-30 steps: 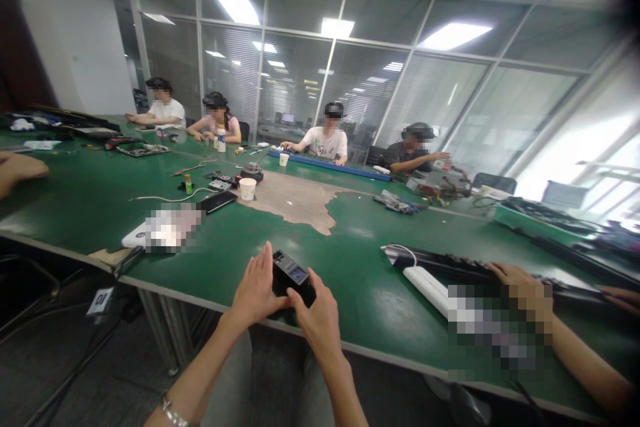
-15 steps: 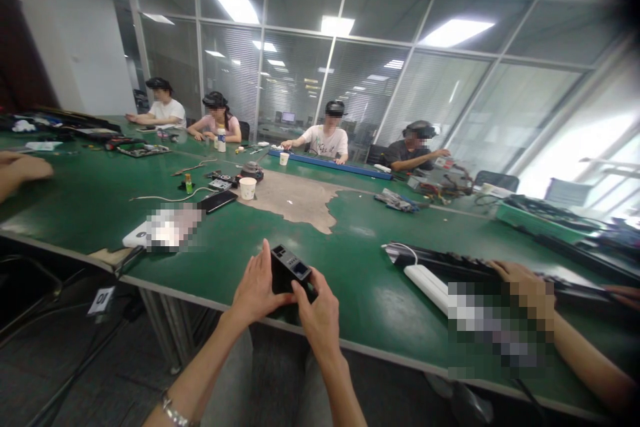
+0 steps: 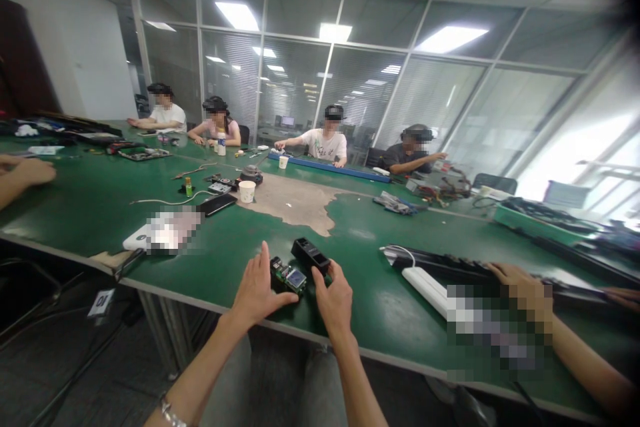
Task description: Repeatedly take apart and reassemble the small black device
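Observation:
On the green table in front of me lies a small green circuit board (image 3: 289,275) with a little screen on it. My left hand (image 3: 257,292) is at the board's left side, thumb stretched along the near edge and fingers extended away from me. Whether the hidden fingertips touch the board I cannot tell. A black plastic cover (image 3: 311,255), box-shaped with cut-out openings, sits just right of the board. Thumb and fingers of my right hand (image 3: 334,297) grip its near end. Cover and board are apart.
To the left are a pixelated white device (image 3: 137,237), a black phone (image 3: 219,205) and a paper cup (image 3: 247,191). A white bar (image 3: 425,287) and another person's hand (image 3: 523,290) are on the right. Several people sit across the table (image 3: 350,280).
My right hand has moved right with the black cover, which has come off the circuit board. The board, with its screen, now shows by my left hand, which has barely moved.

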The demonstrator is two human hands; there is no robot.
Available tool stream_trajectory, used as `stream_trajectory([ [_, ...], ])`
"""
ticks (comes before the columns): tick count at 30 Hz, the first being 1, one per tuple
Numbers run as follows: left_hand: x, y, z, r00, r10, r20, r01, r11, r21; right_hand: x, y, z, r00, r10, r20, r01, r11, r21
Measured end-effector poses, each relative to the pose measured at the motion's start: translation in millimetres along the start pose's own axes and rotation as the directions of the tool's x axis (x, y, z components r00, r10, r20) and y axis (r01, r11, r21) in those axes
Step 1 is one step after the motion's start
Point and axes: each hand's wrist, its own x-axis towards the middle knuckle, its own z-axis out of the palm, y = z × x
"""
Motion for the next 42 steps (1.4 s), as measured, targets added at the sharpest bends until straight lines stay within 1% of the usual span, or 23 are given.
stream_trajectory([
  [3,1.8,8.6,-0.7,1.000,0.003,0.020,-0.003,1.000,0.028,-1.6,9.5,6.1,1.000,0.000,0.013,0.000,0.998,-0.066],
  [5,3.4,16.5,0.0,0.999,-0.024,0.028,0.022,0.998,0.050,-2.6,12.5,8.0,1.000,-0.006,0.020,0.008,0.994,-0.110],
  [7,5.2,24.2,1.9,0.998,-0.070,0.002,0.070,0.995,0.073,-3.6,14.0,8.6,0.999,-0.017,0.031,0.022,0.987,-0.159],
  [10,6.8,30.7,6.1,0.995,-0.097,-0.016,0.098,0.991,0.094,-4.9,15.1,8.8,0.999,-0.015,0.044,0.024,0.977,-0.211],
  [13,6.2,29.2,9.4,0.996,-0.081,-0.027,0.083,0.992,0.091,-5.4,15.6,9.6,0.999,-0.005,0.045,0.016,0.973,-0.232],
  [18,6.9,17.2,11.4,0.998,-0.068,-0.005,0.068,0.996,0.061,-3.1,12.3,8.9,0.999,-0.024,0.038,0.033,0.970,-0.241],
  [22,10.5,7.1,11.8,0.998,-0.032,0.063,0.029,0.999,0.038,-2.1,6.5,5.1,0.997,-0.052,0.059,0.064,0.974,-0.216],
  [24,10.8,2.5,11.6,0.996,0.008,0.088,-0.009,1.000,0.006,-2.8,4.4,3.7,0.997,-0.038,0.062,0.050,0.977,-0.207],
  [26,9.6,-1.7,11.5,0.995,0.038,0.093,-0.034,0.998,-0.044,-4.0,2.9,2.8,0.999,-0.001,0.044,0.009,0.983,-0.182],
  [28,7.7,-5.4,11.7,0.996,0.039,0.076,-0.032,0.994,-0.101,-5.3,1.1,1.3,0.999,0.048,0.021,-0.045,0.992,-0.121],
  [32,5.3,-10.5,12.9,0.997,0.025,0.069,-0.013,0.984,-0.176,-7.5,-10.0,-5.6,0.990,0.143,-0.001,-0.142,0.987,0.073],
  [34,4.9,-11.3,12.8,0.996,0.034,0.082,-0.018,0.981,-0.194,-7.9,-20.5,-9.4,0.987,0.162,0.003,-0.161,0.975,0.153],
  [36,4.6,-11.0,11.9,0.996,0.032,0.087,-0.013,0.977,-0.213,-8.0,-32.6,-11.4,0.988,0.156,0.017,-0.156,0.968,0.198],
  [39,3.9,-9.8,9.3,0.997,0.016,0.081,0.005,0.970,-0.245,-8.5,-48.1,-9.4,0.990,0.130,0.051,-0.138,0.969,0.204],
  [42,3.6,-8.8,7.1,0.997,0.018,0.071,0.001,0.965,-0.262,-10.5,-55.4,-3.4,0.991,0.117,0.063,-0.126,0.980,0.157],
])
